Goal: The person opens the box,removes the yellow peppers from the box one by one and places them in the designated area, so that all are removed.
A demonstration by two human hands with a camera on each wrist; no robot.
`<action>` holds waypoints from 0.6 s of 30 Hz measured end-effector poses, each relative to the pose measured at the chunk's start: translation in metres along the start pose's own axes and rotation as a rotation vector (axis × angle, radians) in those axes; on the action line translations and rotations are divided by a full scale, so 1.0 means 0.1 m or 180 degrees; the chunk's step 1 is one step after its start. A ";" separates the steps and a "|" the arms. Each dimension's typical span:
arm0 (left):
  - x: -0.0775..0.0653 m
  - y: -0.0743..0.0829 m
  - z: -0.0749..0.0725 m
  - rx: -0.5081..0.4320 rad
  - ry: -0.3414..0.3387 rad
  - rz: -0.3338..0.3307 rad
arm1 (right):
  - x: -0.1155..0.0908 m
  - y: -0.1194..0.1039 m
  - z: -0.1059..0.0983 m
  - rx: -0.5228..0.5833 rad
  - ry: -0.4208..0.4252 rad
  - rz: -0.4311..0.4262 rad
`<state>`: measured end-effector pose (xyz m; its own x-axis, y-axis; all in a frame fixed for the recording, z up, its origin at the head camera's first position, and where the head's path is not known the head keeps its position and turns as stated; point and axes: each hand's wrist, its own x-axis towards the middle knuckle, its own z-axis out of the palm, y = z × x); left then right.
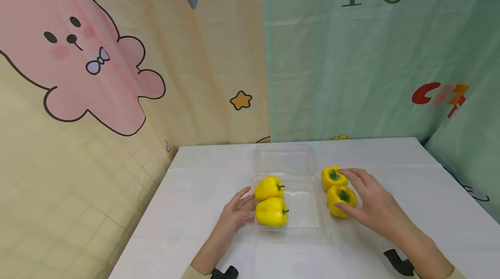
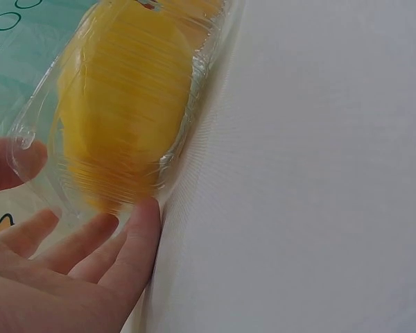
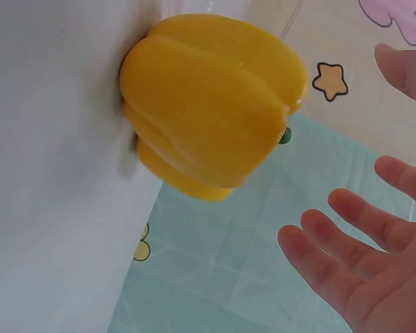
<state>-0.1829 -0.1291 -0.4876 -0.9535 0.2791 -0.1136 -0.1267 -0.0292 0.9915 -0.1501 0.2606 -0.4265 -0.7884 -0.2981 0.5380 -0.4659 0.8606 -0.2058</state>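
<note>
Two yellow bell peppers lie on their sides, one behind the other, in the left part of a clear plastic clamshell box, stems pointing right. At the box's left wall my left hand touches the plastic with its fingertips; in the left wrist view the fingers reach the wall beside a pepper. Right of the box stand two more yellow bell peppers, green stems up. My right hand hovers over them with thumb and fingers spread, apart from the pepper in the right wrist view.
The box's clear lid lies folded back on the white-covered table. Behind the table hangs a printed curtain, cream and green. Black straps show near both wrists.
</note>
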 end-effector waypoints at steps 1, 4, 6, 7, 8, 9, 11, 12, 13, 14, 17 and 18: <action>0.00 0.00 0.00 0.0006 0.0001 0.0001 | 0.01 -0.02 0.00 0.0012 -0.0009 0.0009; 0.00 0.02 0.02 0.0002 -0.0007 0.0015 | 0.04 -0.07 0.01 0.0058 -0.0028 0.0036; -0.01 0.02 0.02 0.0001 -0.0010 0.0021 | 0.06 -0.10 0.02 0.0092 -0.0047 0.0051; -0.01 0.03 0.02 -0.0002 -0.0012 0.0028 | 0.07 -0.11 0.02 0.0121 -0.0056 0.0054; -0.01 0.03 0.02 -0.0005 -0.0013 0.0040 | 0.08 -0.13 0.03 0.0148 -0.0071 0.0060; -0.01 0.03 0.01 -0.0005 -0.0013 0.0047 | 0.09 -0.15 0.04 0.0171 -0.0081 0.0060; -0.02 0.04 0.01 -0.0005 -0.0008 0.0050 | 0.11 -0.19 0.05 0.0225 -0.0089 0.0043; -0.02 0.03 0.00 -0.0011 -0.0007 0.0046 | 0.12 -0.21 0.06 0.0259 -0.0087 0.0030; -0.02 0.03 0.00 -0.0007 0.0002 0.0034 | 0.13 -0.23 0.07 0.0295 -0.0086 0.0015; -0.03 0.03 0.00 -0.0005 0.0011 0.0026 | 0.14 -0.25 0.08 0.0326 -0.0079 -0.0003; -0.02 0.02 0.01 -0.0015 -0.0004 0.0020 | 0.15 -0.31 0.12 0.0456 -0.0087 0.0001; -0.01 0.01 0.01 -0.0023 -0.0016 0.0020 | 0.15 -0.33 0.13 0.0504 -0.0094 0.0018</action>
<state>-0.1814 -0.1282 -0.4859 -0.9529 0.2838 -0.1070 -0.1227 -0.0378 0.9917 -0.1518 0.2218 -0.4225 -0.8016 -0.3076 0.5127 -0.5171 0.7871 -0.3363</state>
